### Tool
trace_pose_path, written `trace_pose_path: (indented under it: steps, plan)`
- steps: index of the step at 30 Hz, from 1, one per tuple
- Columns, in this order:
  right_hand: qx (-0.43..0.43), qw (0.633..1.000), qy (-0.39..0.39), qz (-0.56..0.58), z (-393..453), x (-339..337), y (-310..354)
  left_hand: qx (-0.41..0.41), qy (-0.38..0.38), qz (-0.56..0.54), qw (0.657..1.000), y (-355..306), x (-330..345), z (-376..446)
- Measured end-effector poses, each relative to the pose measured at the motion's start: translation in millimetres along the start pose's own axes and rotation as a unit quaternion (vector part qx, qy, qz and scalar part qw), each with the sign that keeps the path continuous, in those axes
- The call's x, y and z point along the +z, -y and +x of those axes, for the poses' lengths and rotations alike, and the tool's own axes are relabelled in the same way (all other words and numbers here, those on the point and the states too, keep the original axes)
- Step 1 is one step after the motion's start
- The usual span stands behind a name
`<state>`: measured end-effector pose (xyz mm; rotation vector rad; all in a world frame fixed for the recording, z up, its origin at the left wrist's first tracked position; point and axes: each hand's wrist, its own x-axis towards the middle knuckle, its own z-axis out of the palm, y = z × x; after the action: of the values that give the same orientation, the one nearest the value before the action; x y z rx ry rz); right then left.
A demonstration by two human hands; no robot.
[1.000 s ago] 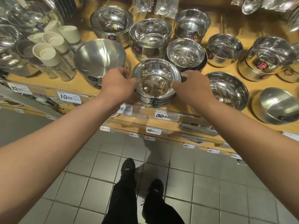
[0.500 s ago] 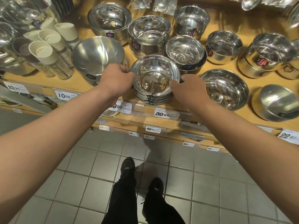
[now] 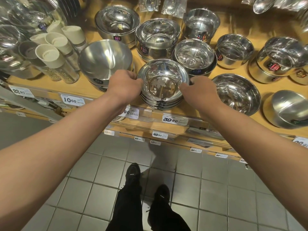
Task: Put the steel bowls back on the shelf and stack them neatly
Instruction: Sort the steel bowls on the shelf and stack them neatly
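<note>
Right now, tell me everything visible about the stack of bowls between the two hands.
The stack of bowls is shiny, mirror-like steel: several shallow round bowls nested upright, rims showing as close layers with a small dark label on the front. It sits near the front edge of the wooden shelf, above a price tag. The left hand grips its left rim and the right hand holds its right side. The top bowl is empty.

Both arms stretched forward, hands set close together at the same height

The left hand point(image 3: 124, 85) is curled knuckles-up, fingers bent inward toward the right; the right hand point(image 3: 199, 90) mirrors it, fingers curled inward toward the left; both forearms are bare and nearly straight; black trousers and black shoes show below.
</note>
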<state>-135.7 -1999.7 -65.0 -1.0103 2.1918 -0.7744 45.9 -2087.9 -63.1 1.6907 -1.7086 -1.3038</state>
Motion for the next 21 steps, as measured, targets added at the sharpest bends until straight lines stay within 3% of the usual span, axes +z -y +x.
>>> trace_pose_path:
  steps: [13, 21]
  plan:
    - [0.001, 1.000, 0.016, 0.012, 2.3, 6.2, -3.5, -0.038, 0.006, -0.043, 0.998, -3.3, -0.7, -5.5]
    - [-0.001, 0.995, 0.062, 0.081, -11.0, -5.0, -11.0, -0.028, 0.003, -0.041, 0.999, 2.5, -5.2, -5.6]
